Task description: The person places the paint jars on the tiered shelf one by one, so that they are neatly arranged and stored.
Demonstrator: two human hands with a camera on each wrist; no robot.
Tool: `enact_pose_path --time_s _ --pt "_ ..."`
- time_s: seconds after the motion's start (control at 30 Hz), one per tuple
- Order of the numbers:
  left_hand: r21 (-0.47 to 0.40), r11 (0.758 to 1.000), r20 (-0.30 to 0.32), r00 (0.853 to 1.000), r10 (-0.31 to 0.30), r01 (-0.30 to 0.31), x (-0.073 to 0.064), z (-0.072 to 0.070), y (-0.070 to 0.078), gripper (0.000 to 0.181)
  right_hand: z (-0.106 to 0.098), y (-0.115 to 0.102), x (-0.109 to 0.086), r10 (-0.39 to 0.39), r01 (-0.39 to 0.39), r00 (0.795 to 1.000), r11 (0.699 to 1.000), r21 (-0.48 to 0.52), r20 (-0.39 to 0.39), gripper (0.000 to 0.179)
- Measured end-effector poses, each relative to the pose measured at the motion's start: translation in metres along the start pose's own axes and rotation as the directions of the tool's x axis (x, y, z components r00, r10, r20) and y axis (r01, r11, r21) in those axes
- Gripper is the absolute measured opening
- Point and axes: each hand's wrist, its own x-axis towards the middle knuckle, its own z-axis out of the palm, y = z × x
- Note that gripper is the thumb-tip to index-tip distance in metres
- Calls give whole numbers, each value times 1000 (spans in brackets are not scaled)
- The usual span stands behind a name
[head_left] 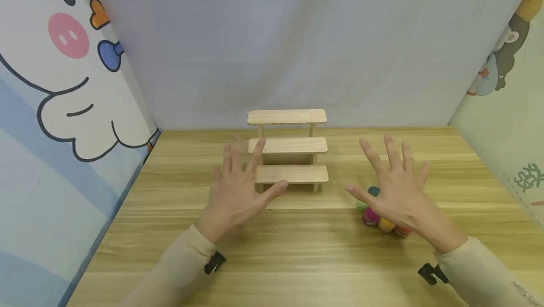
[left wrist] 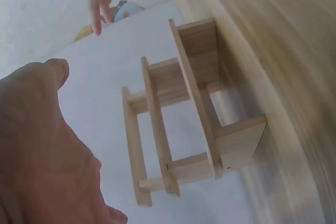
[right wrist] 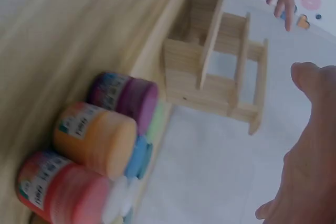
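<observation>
A small three-step wooden shelf (head_left: 293,145) stands at the back middle of the table. My left hand (head_left: 238,193), fingers spread, hovers in front of its left side and holds nothing. To the right, my right hand (head_left: 397,193) is also spread and raised above a cluster of small jars, hiding part of them. In the right wrist view the cluster includes a purple jar (right wrist: 126,98), an orange jar (right wrist: 94,137) and a red jar (right wrist: 63,190), with blue, green and white ones behind. Both hands appear apart from the shelf and jars.
The wood-grain table (head_left: 297,260) meets a pale cloth backdrop (head_left: 297,47) behind the shelf. A cartoon-printed panel (head_left: 76,89) borders the left side, and another printed panel (head_left: 510,123) borders the right. Black clips (head_left: 215,262) are on the sleeves.
</observation>
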Motion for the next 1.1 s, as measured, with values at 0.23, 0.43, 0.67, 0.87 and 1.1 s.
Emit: enact_pose_path --time_s 0.23,0.43,0.67,0.87,1.1 --pt "-136 991 -15 1000 -13 11 4 -13 -9 103 -25 19 6 36 -30 998 996 86 -59 104" --pt "-235 971 41 998 -41 49 7 -11 -18 101 -39 44 10 34 -10 995 973 231 -98 98" --pt "-379 919 159 986 -52 109 11 -1 -29 100 -47 70 5 127 -77 989 880 469 -75 94" --pt "-410 905 187 982 -41 116 15 9 -37 99 -38 93 5 95 -33 992 828 560 -82 91" --pt "-423 896 226 973 -39 134 20 18 -41 96 -20 113 2 73 26 988 788 615 -135 76"
